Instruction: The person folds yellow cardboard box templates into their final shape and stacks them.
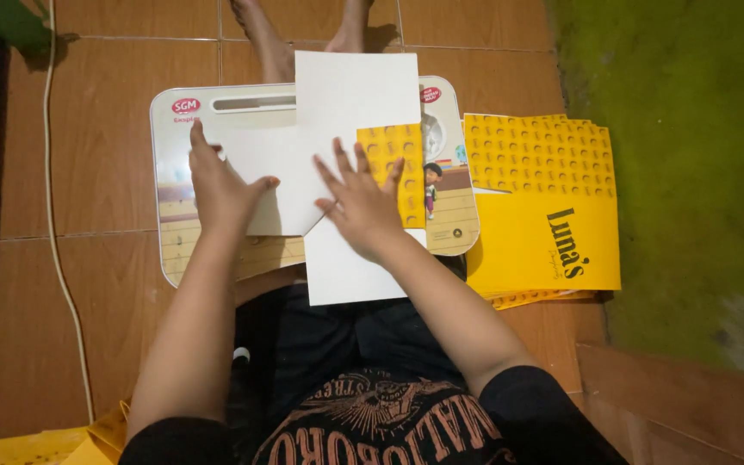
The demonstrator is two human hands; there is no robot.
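**Head view: both hands flat on a folded card sheet**

Head camera looks down on a white-backed, yellow-printed flat cardboard sheet (346, 155) lying on a small white lap worktop (174, 172), long axis running away from the person. Left hand (221, 185) presses its folded left flap; right hand (363, 202), fingers spread, presses the centre. Neither grips. Yellow printed sheets (544, 232) are stacked to the right on the floor.

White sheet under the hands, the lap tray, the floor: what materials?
White sheet: looks like thin card, matte, flat with a crisp folded edge and a yellow printed flap; both the left hand and right hand press on it. Lap tray: probably plastic, smooth, rounded corners, moulded handle slot. Floor: glazed brown tiles, with grout lines and a slight sheen.
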